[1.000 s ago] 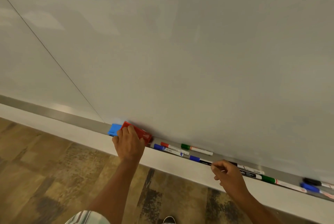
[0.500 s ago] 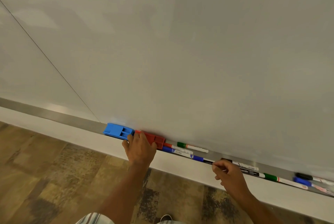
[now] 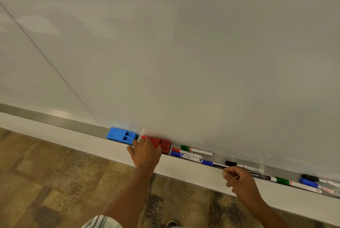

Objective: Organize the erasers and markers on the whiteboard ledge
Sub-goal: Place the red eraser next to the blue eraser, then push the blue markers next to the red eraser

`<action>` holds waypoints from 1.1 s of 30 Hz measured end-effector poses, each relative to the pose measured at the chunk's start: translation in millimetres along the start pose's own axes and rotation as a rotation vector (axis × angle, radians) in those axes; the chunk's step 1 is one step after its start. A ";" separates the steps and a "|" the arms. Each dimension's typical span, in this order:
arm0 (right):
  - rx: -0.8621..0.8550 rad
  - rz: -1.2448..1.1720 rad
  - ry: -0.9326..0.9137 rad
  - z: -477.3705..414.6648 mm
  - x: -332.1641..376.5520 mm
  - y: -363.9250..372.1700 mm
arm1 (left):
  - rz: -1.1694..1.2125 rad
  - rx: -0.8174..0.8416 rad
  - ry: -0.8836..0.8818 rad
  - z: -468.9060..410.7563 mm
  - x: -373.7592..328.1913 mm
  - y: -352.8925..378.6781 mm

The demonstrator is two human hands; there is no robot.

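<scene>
Whiteboard ledge [image 3: 60, 121]: metal tray along the board's lower edge, holding all items.

Blue eraser [image 3: 121, 135]: flat on the ledge, against the board, leftmost item. A narrow gap separates it from the red one.

Red eraser [image 3: 161, 144]: flat on the ledge, its left half covered by the left hand [image 3: 146, 153], whose fingers drape loosely over it, not clamped.

Marker cluster [image 3: 191, 152]: orange-, green- and blue-capped, touching the red eraser's right end, lying unevenly.

Long blue-capped marker [image 3: 211, 163]: on the ledge's front lip, its barrel running under the right hand [image 3: 239, 181]. That hand is curled, fingertips pinched near the barrel; whether it actually grips, cannot tell.

Further markers [image 3: 311, 181]: toward the ledge's right end, well apart.

Handling note: the step appears to be seating the red eraser beside the blue. Best slid along the ledge, kept flush to the board, without nudging the markers off the lip.
</scene>
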State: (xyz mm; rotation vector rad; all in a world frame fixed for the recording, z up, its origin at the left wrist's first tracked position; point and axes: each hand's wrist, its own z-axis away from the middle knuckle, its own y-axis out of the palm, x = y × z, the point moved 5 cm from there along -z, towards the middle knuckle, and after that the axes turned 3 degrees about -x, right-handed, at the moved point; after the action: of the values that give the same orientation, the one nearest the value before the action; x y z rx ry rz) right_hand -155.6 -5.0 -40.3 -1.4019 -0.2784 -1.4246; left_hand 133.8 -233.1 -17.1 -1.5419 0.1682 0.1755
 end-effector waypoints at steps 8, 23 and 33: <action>-0.079 0.031 -0.009 -1.1 -13.7 -3.7 | 0.001 -0.002 -0.085 -12.6 16.9 -4.1; -0.294 0.143 -0.108 -12.1 -18.9 -19.7 | 0.252 -0.072 0.278 35.8 -26.5 17.8; -0.156 0.448 -0.207 -18.1 -5.7 14.4 | -0.035 0.227 0.621 85.0 -63.2 69.9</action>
State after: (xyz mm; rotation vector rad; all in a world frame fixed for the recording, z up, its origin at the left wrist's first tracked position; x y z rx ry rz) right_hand -156.3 -21.8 -57.2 -1.6215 0.0210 -0.9507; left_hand 56.6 -147.1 -69.6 -1.3305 0.6280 -0.3476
